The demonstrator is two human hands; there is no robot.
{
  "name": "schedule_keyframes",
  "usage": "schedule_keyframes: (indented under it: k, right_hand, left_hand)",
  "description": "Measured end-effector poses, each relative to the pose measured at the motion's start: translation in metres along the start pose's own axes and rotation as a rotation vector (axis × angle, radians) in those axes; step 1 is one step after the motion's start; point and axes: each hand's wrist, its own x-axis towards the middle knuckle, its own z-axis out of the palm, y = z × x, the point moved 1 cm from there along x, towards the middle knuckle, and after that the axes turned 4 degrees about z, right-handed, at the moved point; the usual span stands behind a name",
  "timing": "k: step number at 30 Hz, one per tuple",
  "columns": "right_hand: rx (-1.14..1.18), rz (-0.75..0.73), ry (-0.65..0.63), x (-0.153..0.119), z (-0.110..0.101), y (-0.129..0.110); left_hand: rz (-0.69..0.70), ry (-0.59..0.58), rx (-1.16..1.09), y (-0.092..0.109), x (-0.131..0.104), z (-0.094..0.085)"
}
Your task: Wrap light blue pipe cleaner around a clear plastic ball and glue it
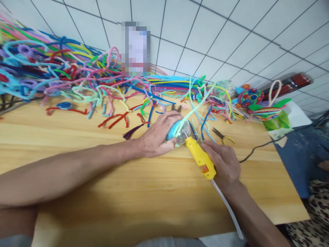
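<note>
"What are you holding?"
"My left hand (159,135) grips a clear plastic piece (182,137) with blue strands (171,132); my right hand (223,159) is closed round a yellow glue gun (198,154)."
"Where's the plastic?"
"Between my hands, by the gun's nozzle (185,134); pliers (222,136) lie beyond my right."

Pale honey-coloured wooden surface (159,195): smooth, grain running lengthwise, its right end in plain sight.
White tiled wall (177,27): just behind the far edge, ruled into blocks by thin dark joints.
Light: soft and even, cool on the tiles, warmer on the wood, a dim shadow (77,212) toward the near left.
</note>
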Motion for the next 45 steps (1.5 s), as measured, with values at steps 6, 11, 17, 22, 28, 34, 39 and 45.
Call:
schedule_keyframes:
  k: [6, 11, 17, 22, 28, 34, 39, 45]
  right_hand:
    - [0.029, -0.022, -0.019, 0.003, 0.005, -0.005]
    - [0.027, 0.009, -0.007, 0.001, 0.003, -0.002]
    - [0.023, -0.012, -0.02, 0.003, 0.004, -0.006]
    - [0.019, -0.021, -0.019, 0.006, 0.003, -0.006]
    - [0.002, -0.014, -0.02, 0.007, 0.001, -0.005]
    - [0.041, -0.022, -0.022, 0.011, 0.001, -0.008]
    - [0.03, -0.015, -0.025, 0.014, 0.0, -0.008]
    - [0.024, -0.004, -0.043, 0.016, -0.001, -0.01]
  left_hand:
    - [-0.01, -0.003, -0.007, 0.002, 0.001, -0.001]
    - [-0.01, -0.006, -0.007, 0.001, 0.001, 0.0]
    - [-0.004, 0.002, -0.009, -0.001, -0.001, 0.001]
    - [-0.013, -0.002, -0.025, 0.0, 0.0, 0.0]
    - [-0.024, -0.006, -0.01, 0.001, 0.001, 0.001]
    - [-0.031, -0.014, -0.034, 0.0, 0.001, 0.0]
    - [-0.022, -0.027, -0.038, 0.0, 0.0, -0.001]
    - [-0.004, -0.006, -0.033, -0.002, 0.0, 0.001]
